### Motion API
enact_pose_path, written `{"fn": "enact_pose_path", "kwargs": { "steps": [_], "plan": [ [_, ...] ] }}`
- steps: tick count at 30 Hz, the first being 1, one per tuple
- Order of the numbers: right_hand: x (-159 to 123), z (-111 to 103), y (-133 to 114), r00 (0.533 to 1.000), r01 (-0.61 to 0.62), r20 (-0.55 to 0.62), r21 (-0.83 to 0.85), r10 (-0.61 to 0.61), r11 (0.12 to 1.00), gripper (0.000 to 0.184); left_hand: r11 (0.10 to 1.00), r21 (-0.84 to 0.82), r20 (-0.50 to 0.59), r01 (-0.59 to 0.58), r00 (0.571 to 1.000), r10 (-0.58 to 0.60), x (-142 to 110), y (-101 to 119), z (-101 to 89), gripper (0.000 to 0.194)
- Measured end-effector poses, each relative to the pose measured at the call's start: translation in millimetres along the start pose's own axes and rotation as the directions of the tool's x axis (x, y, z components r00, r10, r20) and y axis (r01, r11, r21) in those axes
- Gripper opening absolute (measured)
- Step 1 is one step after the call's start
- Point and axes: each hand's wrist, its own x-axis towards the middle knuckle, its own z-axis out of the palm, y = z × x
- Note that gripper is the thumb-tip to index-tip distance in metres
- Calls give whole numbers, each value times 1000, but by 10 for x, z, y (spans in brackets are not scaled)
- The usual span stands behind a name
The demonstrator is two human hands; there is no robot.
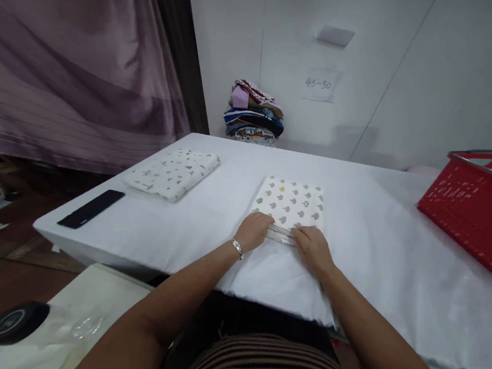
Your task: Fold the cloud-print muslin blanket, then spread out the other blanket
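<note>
A folded white cloth (290, 204) printed with grey trees lies on the white-covered table (357, 221) before me. My left hand (253, 231) grips its near left corner, the thumb and fingers bent around the edge. At the near right corner my right hand (311, 248) holds the same cloth in a like way. Between the hands, several folded layers show along the near edge. Another folded white cloth (176, 173), with small dark prints, rests farther left, apart from both hands.
A black phone-like slab (91, 208) lies near the table's left edge. At the right stands a red plastic basket (479, 205). Folded fabrics (254, 114) are stacked by the wall beyond the table. Below left, a pale surface (96, 292) bears a round black object (16, 323).
</note>
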Motion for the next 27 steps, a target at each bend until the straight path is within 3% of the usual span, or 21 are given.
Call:
{"fn": "enact_pose_path", "kwargs": {
  "steps": [7, 13, 27],
  "plan": [
    [8, 1, 6, 1000, -14, 24, 56, 12, 998, 27, 998, 34, -33, -43, 998, 45, -29, 58, -31, 34],
    [-2, -4, 4, 1000, -24, 16, 33, 24, 999, 24, 988, 104, 61, -112, 992, 106, 78, 113, -74, 20],
    [-23, -27, 2, 998, 20, 51, 86, -24, 996, 24, 994, -113, 49, 9, 999, -3, 20, 111, -68, 19]
  ]
}}
